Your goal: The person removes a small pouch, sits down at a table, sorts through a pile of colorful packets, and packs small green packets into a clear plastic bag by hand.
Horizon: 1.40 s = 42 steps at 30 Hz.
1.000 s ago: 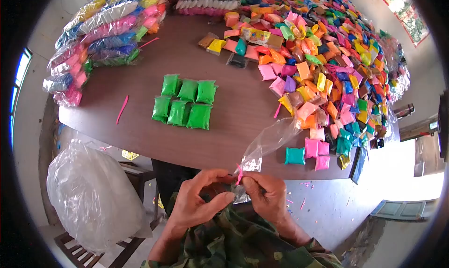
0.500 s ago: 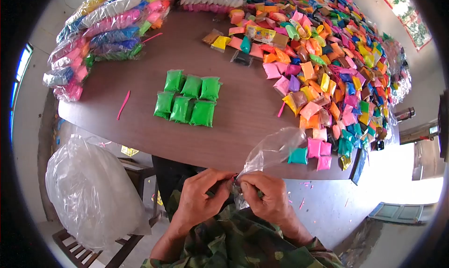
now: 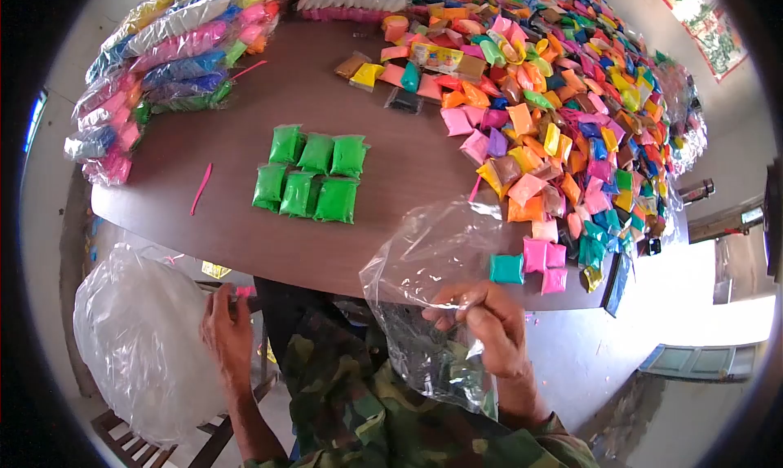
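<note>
My right hand [image 3: 493,325] grips a clear plastic bag [image 3: 424,256], which hangs spread out over the table's front edge and my lap. Off to the left, beside the large bundle of clear plastic, my left hand [image 3: 228,329] pinches a small pink tie [image 3: 245,291] between its fingertips. Several green packets [image 3: 299,194] lie in two rows on the brown table [image 3: 220,231]. A teal packet [image 3: 506,269] and several pink packets [image 3: 554,280] lie near the right front edge, just beyond my right hand.
A large heap of coloured packets [image 3: 571,125] covers the table's right side. Filled bags [image 3: 183,60] are stacked at the back left. A pink strip [image 3: 201,189] lies left of the green packets. The clear plastic bundle [image 3: 143,337] rests on a chair [image 3: 220,443].
My hands have parted. The left moved away to the left with the pink tie, while the right kept hold of the clear bag, which now hangs wider and lower.
</note>
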Available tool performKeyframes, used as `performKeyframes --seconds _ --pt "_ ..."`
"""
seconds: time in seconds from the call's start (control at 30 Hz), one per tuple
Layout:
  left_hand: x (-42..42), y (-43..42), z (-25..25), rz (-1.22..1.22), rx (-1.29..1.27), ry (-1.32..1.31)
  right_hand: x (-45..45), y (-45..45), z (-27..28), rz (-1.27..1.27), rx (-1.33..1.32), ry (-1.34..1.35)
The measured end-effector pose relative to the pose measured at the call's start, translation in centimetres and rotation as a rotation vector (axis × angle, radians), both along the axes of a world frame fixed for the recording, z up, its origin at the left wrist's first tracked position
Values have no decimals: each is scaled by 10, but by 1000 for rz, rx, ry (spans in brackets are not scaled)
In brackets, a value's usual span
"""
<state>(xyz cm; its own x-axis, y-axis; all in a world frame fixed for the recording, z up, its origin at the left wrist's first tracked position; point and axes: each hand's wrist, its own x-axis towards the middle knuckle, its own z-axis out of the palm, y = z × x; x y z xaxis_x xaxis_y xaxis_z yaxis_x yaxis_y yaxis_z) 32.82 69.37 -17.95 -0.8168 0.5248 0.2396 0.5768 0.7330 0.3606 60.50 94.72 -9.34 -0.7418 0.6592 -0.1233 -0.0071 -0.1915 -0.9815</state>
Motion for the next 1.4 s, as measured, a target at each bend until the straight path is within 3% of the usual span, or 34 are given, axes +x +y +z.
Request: performKeyframes --seconds 0.03,0.13,0.33,0.5,0.6,0.7,0.9,0.93,1.03,1.13,1.23,1.33,1.4 --pt "-3 -9 -4 59 -178 153 0 2 3 -29 -65 22" --pt "0 -26 -6 36 -32 51 9 16 -13 30 -94 -10" --pt "55 38 17 -137 356 -604 26 32 -56 133 -257 92" --pt "82 97 38 -405 383 -550 34 28 -55 98 -271 15" --pt "83 127 46 -455 351 -311 41 30 -56 133 -286 21" --pt "88 141 30 -453 301 -217 37 25 -49 61 -116 -119" --pt "86 137 15 -416 444 -271 25 34 -52 -234 689 -452" --pt "84 137 17 -426 497 -243 25 38 -51 -239 764 -587" --pt "83 130 30 -364 468 -366 19 50 -52 -241 1035 -625" --pt "80 127 29 -327 535 -386 14 55 -44 -183 1030 -756" --pt "80 127 27 -348 492 -281 0 47 -24 -305 1222 -707" --pt "85 130 28 -325 403 -207 -3 23 -2 -438 1336 -485" --pt "87 135 27 -316 329 -143 -6 0 12 -370 1306 -280"
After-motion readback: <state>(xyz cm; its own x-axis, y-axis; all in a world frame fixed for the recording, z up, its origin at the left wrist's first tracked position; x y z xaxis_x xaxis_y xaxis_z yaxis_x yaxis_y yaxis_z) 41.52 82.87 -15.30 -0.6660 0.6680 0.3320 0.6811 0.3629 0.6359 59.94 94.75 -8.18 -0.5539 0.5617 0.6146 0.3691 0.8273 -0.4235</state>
